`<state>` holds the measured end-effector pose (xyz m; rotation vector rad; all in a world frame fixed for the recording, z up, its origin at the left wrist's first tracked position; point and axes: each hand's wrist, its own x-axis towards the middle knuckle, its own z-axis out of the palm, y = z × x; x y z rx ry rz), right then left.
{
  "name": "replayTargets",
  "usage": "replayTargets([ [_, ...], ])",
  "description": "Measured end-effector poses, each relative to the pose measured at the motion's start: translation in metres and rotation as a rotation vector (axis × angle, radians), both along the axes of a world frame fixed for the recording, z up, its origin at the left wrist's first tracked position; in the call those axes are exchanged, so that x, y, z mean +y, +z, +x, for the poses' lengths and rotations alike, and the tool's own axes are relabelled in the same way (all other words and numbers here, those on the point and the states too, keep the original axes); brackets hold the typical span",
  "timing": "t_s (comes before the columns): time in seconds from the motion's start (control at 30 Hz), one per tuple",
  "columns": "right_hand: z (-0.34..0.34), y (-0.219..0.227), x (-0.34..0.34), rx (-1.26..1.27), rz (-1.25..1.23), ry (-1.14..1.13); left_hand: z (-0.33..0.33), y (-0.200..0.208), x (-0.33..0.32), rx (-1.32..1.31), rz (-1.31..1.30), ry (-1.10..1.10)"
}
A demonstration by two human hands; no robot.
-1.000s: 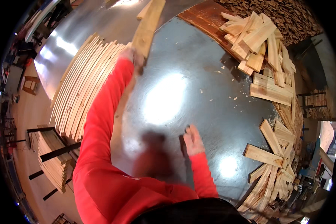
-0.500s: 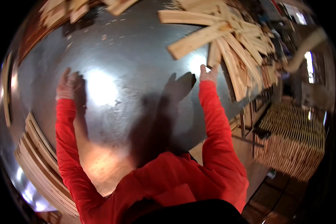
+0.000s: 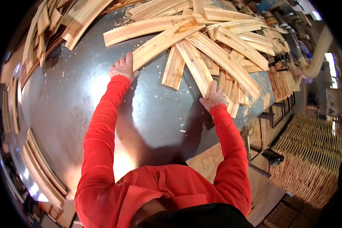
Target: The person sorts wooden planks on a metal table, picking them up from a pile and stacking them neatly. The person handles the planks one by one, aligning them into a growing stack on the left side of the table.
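A heap of pale wooden planks (image 3: 201, 41) fans out over the far part of a grey metal table (image 3: 64, 98). My left hand (image 3: 122, 68) lies flat at the near end of one long plank (image 3: 163, 41), fingers spread and touching it. My right hand (image 3: 213, 95) rests on the near end of another plank (image 3: 195, 66), fingers laid over its end. Both arms wear red sleeves. I cannot tell whether either hand really grips its plank.
More planks are piled at the far left (image 3: 45, 26). A stack of curved planks (image 3: 41, 171) lies at the table's near left edge. To the right, below the table, stand stacked slats (image 3: 311, 159). Wood chips dot the table top.
The view has swung toward the plank heap, now nearer and larger. My left hand has moved from the bare table to a plank's end. My right hand stays at the heap's edge.
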<state>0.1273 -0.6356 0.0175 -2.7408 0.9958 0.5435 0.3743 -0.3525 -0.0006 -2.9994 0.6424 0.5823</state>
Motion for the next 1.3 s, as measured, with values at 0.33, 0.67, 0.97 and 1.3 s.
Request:
replayTargets([
  [0.33,-0.062,0.008,-0.02,-0.02,2.151,-0.412,-0.168,0.038,0.081,1.25,-1.504,0.955],
  [0.67,0.05,0.009,0.177,-0.146,0.731,0.726,-0.294,-0.056,0.059,1.073,-2.037,1.276],
  [0.97,0.113,0.008,-0.086,0.082,-0.408,0.996,-0.279,-0.049,0.072,0.959,-1.845,1.304],
  [1.3,0.175,0.039,0.197,0.098,0.478,0.471,-0.299,-0.118,0.071,0.71,-1.568,1.352],
])
